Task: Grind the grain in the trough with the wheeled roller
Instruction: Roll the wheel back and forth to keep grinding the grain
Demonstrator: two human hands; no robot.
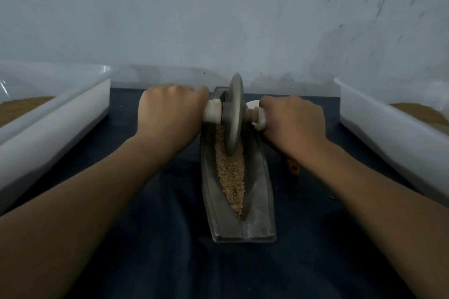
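Observation:
A grey boat-shaped metal trough (pixel 257 206) lies lengthwise on the dark cloth in front of me. Tan crushed grain (pixel 230 177) fills its groove. The wheeled roller's grey metal disc (pixel 235 109) stands upright in the groove toward the far end of the trough. A white handle sticks out on each side of the disc. My left hand (pixel 170 114) grips the left handle (pixel 213 113). My right hand (pixel 291 121) grips the right handle (pixel 257 116).
A white plastic tub (pixel 60 114) with brown grain stands at the left, another white tub (pixel 388 124) with grain at the right. A small brown wooden piece (pixel 292 168) lies right of the trough under my right wrist. A pale wall rises close behind.

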